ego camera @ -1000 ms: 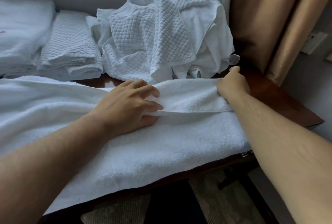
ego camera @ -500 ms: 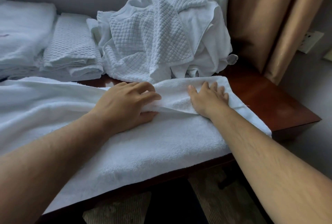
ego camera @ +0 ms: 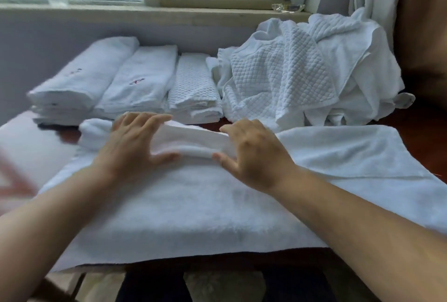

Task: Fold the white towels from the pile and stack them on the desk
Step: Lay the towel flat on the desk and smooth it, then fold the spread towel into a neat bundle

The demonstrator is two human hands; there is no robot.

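Observation:
A large white towel (ego camera: 193, 205) lies spread across the desk (ego camera: 420, 120) in front of me, its far edge doubled over into a raised fold. My left hand (ego camera: 135, 144) holds that fold, fingers over the top and thumb under its near side. My right hand (ego camera: 254, 154) grips the same fold just to the right, thumb tucked under. The pile of unfolded white towels (ego camera: 302, 66) sits at the back right. Three stacks of folded towels (ego camera: 140, 79) stand in a row at the back left.
A wall and window sill run behind the desk, with a clear object (ego camera: 287, 7) on the sill. Curtains (ego camera: 420, 23) hang at the right. The towel's near edge overhangs the desk's front. The floor shows below.
My right hand has slid left along the fold, from the towel's right end to just beside my left hand. The view has swung left and up, showing the folded stacks and window.

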